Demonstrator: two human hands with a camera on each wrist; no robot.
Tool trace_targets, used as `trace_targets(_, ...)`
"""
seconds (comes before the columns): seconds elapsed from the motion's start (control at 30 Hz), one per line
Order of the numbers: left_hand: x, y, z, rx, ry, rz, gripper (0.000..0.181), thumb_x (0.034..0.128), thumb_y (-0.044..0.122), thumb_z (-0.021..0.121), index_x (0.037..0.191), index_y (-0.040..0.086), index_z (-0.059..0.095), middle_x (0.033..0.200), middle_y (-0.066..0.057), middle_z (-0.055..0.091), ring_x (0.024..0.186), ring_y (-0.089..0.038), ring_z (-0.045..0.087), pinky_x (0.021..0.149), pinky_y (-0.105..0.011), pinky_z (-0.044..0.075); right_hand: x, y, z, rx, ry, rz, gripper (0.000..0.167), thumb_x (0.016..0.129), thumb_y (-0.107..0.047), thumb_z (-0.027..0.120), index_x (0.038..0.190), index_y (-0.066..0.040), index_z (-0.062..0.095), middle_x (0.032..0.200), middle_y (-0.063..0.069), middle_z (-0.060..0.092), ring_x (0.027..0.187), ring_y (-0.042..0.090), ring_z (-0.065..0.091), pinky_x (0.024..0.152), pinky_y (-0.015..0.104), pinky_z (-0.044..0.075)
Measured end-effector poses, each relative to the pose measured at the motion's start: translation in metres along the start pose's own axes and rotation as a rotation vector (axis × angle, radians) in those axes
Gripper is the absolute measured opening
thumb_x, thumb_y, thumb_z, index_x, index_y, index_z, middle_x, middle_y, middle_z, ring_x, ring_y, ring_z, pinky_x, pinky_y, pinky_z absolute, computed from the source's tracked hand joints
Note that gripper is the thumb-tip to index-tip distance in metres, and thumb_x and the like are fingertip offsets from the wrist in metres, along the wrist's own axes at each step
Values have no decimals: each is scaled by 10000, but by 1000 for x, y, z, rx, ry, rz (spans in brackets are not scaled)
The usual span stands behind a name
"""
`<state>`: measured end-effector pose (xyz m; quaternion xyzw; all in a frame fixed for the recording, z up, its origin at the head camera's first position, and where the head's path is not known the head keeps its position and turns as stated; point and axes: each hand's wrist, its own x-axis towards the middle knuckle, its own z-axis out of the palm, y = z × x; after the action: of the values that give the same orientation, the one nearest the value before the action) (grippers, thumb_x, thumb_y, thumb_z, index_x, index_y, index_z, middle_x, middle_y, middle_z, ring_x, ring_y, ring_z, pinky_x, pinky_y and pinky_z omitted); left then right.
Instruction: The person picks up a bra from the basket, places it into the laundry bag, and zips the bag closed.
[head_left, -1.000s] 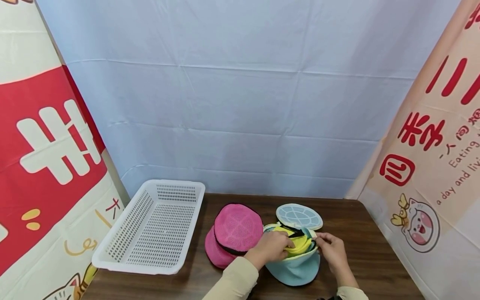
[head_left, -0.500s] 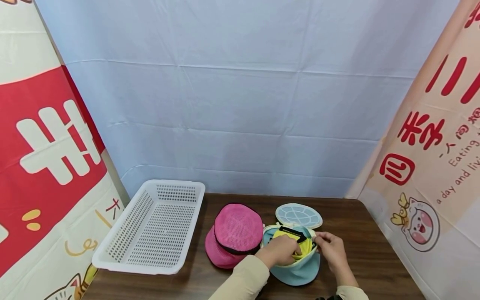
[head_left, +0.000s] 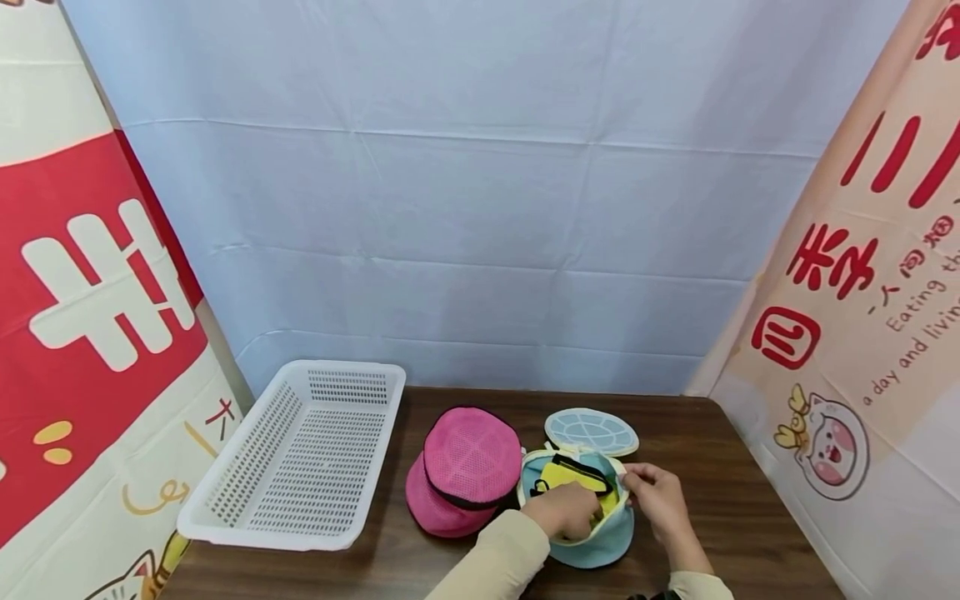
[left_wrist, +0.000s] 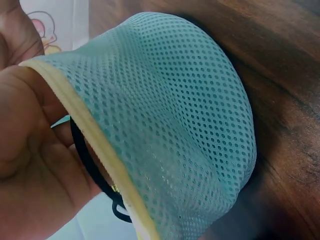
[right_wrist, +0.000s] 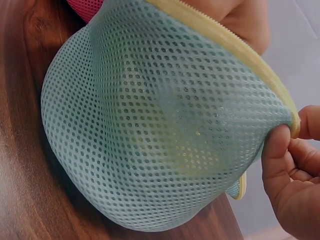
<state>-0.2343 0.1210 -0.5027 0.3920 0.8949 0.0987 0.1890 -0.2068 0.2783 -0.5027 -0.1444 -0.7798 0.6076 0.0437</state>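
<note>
A light-blue mesh laundry bag [head_left: 600, 546] with a pale yellow zippered rim stands unzipped on the table, its round lid [head_left: 592, 431] folded back. Inside lies a yellow folded item [head_left: 558, 475] with black trim; a black loop [left_wrist: 92, 165] shows at the rim in the left wrist view. My left hand [head_left: 564, 510] reaches into the mouth over the yellow item, its fingertips hidden by the bag and the item. On the right, my right hand [head_left: 660, 498] pinches the rim between thumb and fingers, plain in the right wrist view.
A pink mesh laundry bag [head_left: 472, 458] with black trim sits just left of the blue one. Further left is a white perforated plastic basket [head_left: 365, 467]. Dark wooden table [head_left: 693, 442] lies beneath, with a pale cloth backdrop [head_left: 480, 208] behind it.
My left hand has moved slightly right and deeper into the blue bag, pressing the yellow item down. More black trim shows now. The right hand keeps its grip on the rim.
</note>
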Motion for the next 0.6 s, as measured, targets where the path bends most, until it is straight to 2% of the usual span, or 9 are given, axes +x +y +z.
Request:
trace_targets(0.1, -3, -2, -3, -41, -8, 9, 265, 847, 113, 602, 1070, 213, 704, 1004, 152, 619, 875, 7, 529, 718, -162, 413, 0, 0, 0, 3, 2, -8, 250, 878, -4, 531, 1059, 166, 560, 815, 84, 571, 654, 147, 528, 560, 300, 489)
trace_targets(0.17, -4, -3, -4, -34, 26, 9, 234, 862, 139, 601, 1055, 217, 708, 995, 155, 622, 904, 0, 539, 727, -180, 428, 0, 1, 0, 9, 4, -13, 247, 874, 0, 530, 1053, 167, 559, 808, 80, 569, 649, 144, 525, 558, 297, 488)
trace_targets(0.33, -6, -4, -2, 148, 208, -70, 151, 784, 193, 712, 902, 287, 707, 879, 138, 578, 825, -63, 522, 663, -290, 442, 0, 2, 2, 27, 1, -19, 237, 863, 7, 532, 1039, 164, 561, 784, 61, 562, 626, 134, 519, 549, 286, 482)
trace_targets(0.4, -5, -3, -1, 191, 235, -105, 174, 762, 201, 733, 892, 312, 699, 873, 118, 558, 824, -99, 503, 670, -338, 437, 0, 2, 2, 35, 0, -16, 233, 863, 9, 534, 1037, 160, 560, 779, 53, 561, 623, 129, 519, 546, 278, 480)
trace_targets(0.5, -3, -2, 0, 150, 194, -100, 228, 779, 196, 720, 962, 330, 699, 942, 123, 565, 902, -106, 505, 717, -367, 443, 0, 2, 3, 46, 0, -10, 223, 864, 14, 536, 1035, 155, 559, 776, 52, 555, 622, 131, 520, 543, 275, 478)
trace_targets(0.6, 1, -3, 2, 81, 117, -73, 303, 802, 160, 691, 1048, 338, 689, 1016, 152, 578, 990, -62, 506, 733, -332, 455, -1, 1, 3, 40, -5, -13, 211, 871, 11, 537, 1034, 143, 560, 784, 58, 552, 632, 139, 519, 544, 281, 477)
